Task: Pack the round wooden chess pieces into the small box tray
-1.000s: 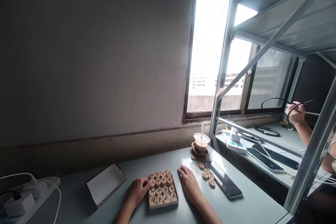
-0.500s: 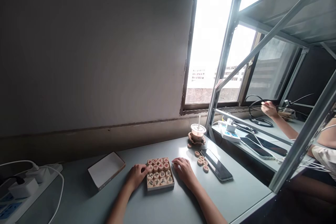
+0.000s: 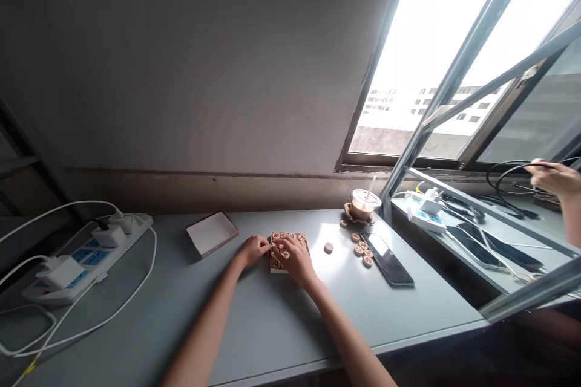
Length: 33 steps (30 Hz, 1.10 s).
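A small box [image 3: 302, 240] of round wooden chess pieces with red and black characters lies on the grey desk [image 3: 254, 326]. My left hand [image 3: 252, 250] rests against the box's left side with fingers curled. My right hand [image 3: 294, 259] lies on top of the pieces in the box, fingers bent down over them; what they grip, if anything, is hidden. The box's lid [image 3: 212, 233] lies upturned to the left. One loose piece [image 3: 328, 248] and a cluster of several loose pieces [image 3: 362, 252] lie to the right.
A dark phone [image 3: 387, 259] lies right of the loose pieces. A lidded drink cup with a straw [image 3: 364, 203] stands by the window. A white power strip [image 3: 86, 256] with cables sits at left. Another person's hand [image 3: 552, 178] holds black cables over the neighbouring desk.
The view swung left and pulled back. My right hand moved from the desk beside the box onto the pieces inside it. A single piece now lies apart from the cluster.
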Each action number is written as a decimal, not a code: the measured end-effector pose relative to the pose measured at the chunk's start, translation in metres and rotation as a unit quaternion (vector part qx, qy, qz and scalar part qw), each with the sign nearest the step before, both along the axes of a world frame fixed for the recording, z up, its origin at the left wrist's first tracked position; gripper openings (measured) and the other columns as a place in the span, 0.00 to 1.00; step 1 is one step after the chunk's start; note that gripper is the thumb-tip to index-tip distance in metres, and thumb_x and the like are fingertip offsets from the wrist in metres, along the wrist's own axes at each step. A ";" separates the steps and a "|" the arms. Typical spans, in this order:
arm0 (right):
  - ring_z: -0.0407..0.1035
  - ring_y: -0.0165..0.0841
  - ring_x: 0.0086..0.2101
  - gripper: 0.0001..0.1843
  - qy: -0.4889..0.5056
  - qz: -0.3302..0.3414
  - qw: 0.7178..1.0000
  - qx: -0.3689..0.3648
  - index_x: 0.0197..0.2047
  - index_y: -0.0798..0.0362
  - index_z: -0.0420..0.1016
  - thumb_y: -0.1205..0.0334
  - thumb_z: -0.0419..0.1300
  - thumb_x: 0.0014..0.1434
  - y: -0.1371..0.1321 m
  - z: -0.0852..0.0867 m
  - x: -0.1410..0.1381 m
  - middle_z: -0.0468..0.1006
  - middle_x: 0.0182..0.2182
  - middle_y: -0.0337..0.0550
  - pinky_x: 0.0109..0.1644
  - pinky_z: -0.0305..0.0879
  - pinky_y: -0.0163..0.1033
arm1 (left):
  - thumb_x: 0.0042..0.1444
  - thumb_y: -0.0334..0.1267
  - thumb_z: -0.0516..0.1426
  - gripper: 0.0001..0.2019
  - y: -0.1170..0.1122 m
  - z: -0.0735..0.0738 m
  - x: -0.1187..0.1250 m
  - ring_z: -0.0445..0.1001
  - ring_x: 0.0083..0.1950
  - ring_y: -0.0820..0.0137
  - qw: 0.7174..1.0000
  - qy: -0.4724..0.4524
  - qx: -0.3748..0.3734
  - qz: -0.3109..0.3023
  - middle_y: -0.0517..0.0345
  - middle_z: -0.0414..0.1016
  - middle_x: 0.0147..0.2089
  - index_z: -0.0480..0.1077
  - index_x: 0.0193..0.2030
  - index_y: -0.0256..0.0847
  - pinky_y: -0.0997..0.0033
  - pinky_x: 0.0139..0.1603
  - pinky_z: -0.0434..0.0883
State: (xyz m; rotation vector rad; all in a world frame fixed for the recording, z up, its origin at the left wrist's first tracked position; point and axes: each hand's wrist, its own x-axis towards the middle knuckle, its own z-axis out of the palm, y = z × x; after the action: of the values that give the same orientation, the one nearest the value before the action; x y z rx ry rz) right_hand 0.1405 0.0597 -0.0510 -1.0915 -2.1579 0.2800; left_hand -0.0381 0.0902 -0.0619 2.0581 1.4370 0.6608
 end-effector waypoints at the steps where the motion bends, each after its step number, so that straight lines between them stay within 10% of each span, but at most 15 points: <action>1: 0.69 0.39 0.46 0.11 -0.019 -0.001 1.000 0.009 0.47 0.46 0.74 0.63 0.57 0.61 -0.001 -0.001 -0.002 0.77 0.45 0.43 0.48 0.60 0.44 | 0.52 0.40 0.47 0.17 0.000 -0.001 0.000 0.65 0.30 0.70 1.000 0.000 0.002 -0.001 0.56 0.70 0.25 0.66 0.17 0.37 0.72 0.35 0.59; 9: 0.69 0.36 0.46 0.12 -0.029 -0.024 0.999 0.019 0.49 0.47 0.73 0.62 0.53 0.63 -0.005 0.004 0.011 0.77 0.46 0.42 0.47 0.56 0.40 | 0.51 0.40 0.49 0.15 0.002 -0.004 -0.001 0.61 0.28 0.71 1.000 -0.008 0.004 0.003 0.58 0.65 0.21 0.65 0.17 0.37 0.71 0.32 0.55; 15: 0.63 0.46 0.50 0.16 -0.101 -0.337 0.936 -0.021 0.50 0.55 0.73 0.66 0.52 0.61 0.006 0.003 0.060 0.72 0.51 0.55 0.48 0.54 0.47 | 0.50 0.48 0.54 0.18 0.001 -0.003 -0.002 0.58 0.27 0.72 1.000 0.002 -0.013 0.011 0.61 0.63 0.21 0.66 0.18 0.37 0.71 0.29 0.52; 18: 0.63 0.49 0.50 0.15 -0.125 -0.386 0.907 -0.111 0.48 0.55 0.75 0.65 0.52 0.59 0.011 -0.006 0.082 0.72 0.50 0.57 0.48 0.54 0.51 | 0.49 0.52 0.56 0.19 0.001 -0.003 -0.003 0.58 0.27 0.73 1.000 -0.023 -0.015 0.005 0.62 0.62 0.21 0.66 0.19 0.37 0.72 0.29 0.53; 25: 0.70 0.37 0.40 0.15 0.050 -0.140 0.987 -0.065 0.50 0.51 0.71 0.61 0.53 0.60 0.010 -0.002 0.070 0.76 0.42 0.47 0.45 0.63 0.43 | 0.49 0.54 0.56 0.21 0.000 -0.001 -0.002 0.56 0.26 0.74 0.999 -0.040 -0.018 0.005 0.63 0.60 0.20 0.64 0.19 0.37 0.73 0.28 0.51; 33: 0.70 0.36 0.42 0.09 0.064 0.056 0.995 -0.043 0.43 0.49 0.74 0.63 0.58 0.59 0.002 -0.007 0.034 0.75 0.41 0.45 0.47 0.67 0.42 | 0.48 0.55 0.56 0.21 -0.003 0.002 -0.001 0.57 0.26 0.74 0.999 -0.048 -0.019 0.002 0.63 0.60 0.20 0.66 0.19 0.37 0.73 0.28 0.53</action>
State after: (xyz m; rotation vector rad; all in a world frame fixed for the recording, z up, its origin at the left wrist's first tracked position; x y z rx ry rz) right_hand 0.1749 0.0621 -0.0581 -0.9731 -2.1110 0.4858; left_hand -0.0396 0.0874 -0.0595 1.9666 1.3894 0.7192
